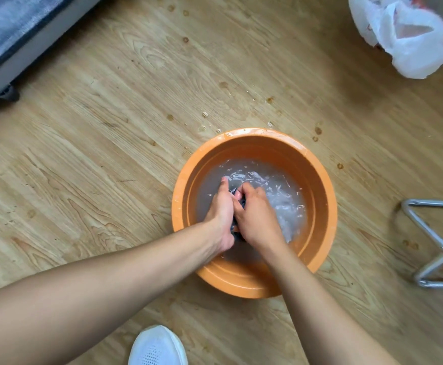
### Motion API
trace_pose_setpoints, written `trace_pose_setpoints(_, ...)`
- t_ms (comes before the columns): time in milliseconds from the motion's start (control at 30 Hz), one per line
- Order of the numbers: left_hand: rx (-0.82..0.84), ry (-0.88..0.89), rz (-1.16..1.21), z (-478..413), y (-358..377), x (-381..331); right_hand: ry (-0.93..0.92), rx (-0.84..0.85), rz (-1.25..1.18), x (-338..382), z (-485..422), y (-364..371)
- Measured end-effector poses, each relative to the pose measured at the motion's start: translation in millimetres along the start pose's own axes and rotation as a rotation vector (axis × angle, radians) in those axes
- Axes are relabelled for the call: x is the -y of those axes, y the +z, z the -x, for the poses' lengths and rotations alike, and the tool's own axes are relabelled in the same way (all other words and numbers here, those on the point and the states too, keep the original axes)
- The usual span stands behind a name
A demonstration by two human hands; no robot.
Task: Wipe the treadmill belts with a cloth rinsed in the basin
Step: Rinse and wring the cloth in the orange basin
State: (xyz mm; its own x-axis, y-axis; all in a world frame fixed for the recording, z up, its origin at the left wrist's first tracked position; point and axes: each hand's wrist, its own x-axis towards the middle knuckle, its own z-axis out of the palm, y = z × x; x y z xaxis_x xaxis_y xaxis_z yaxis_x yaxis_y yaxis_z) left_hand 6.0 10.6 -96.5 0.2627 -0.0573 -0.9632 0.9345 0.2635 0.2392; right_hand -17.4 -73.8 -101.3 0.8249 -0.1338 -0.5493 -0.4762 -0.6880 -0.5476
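Nearest, at the lower edge, a white shoe on the wooden floor. Just beyond, two bare forearms reaching forward and down into the orange basin, placed directly on the floor. Inside the basin, left hand and right hand pressed close together, fingers curled and meeting over a dark cloth. Only small dark parts of it visible between the fingers and under the palms, low in the shallow, cloudy water, rippled around the hands. Probably in the middle of rinsing or wringing. To judge the cloth: soft and limp, heavier than when dry, full of water and ready to drip. Best to gather it into one bundle, take it by the bunched middle with both hands and squeeze over the basin before lifting out; otherwise more water on the floor. Beyond the far rim, many drops scattered on the boards already, so slippery there perhaps. To the right, near the basin, a bare metal frame, maybe of a folding stool. Far right, a white plastic bag. Far left, well apart from the basin, the treadmill with grey side rail and dark, streaked belt, waiting for wiping.
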Motion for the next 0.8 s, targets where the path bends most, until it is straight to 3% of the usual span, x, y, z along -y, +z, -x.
trace_pose_setpoints(100,0.005,0.034,-0.067,8.9,-3.1,-0.2,0.049,0.018,0.016,5.4,-16.1,4.4)
trace_pose_setpoints(300,-0.173,0.193,-0.22,5.6,1.9,3.0,0.093,0.056,0.045,17.4,-49.6,-2.8)
trace_pose_setpoints(433,-0.158,0.404,-0.384,2.0,-1.8,11.2,0.129,0.04,0.116,18.7,-60.3,-16.0)
trace_pose_setpoints(600,-0.243,0.612,-0.498,30.7,-20.7,13.7,0.038,-0.074,0.232,-6.5,-58.0,-27.1)
trace_pose_setpoints(700,-0.252,0.603,-0.585,34.3,-30.0,2.5,0.143,-0.107,-0.053,-23.7,-52.9,-27.9)
trace_pose_setpoints(800,-0.195,0.745,-0.833,39.2,-34.4,-9.3,0.194,0.059,-0.481,-22.3,-30.4,-41.3)
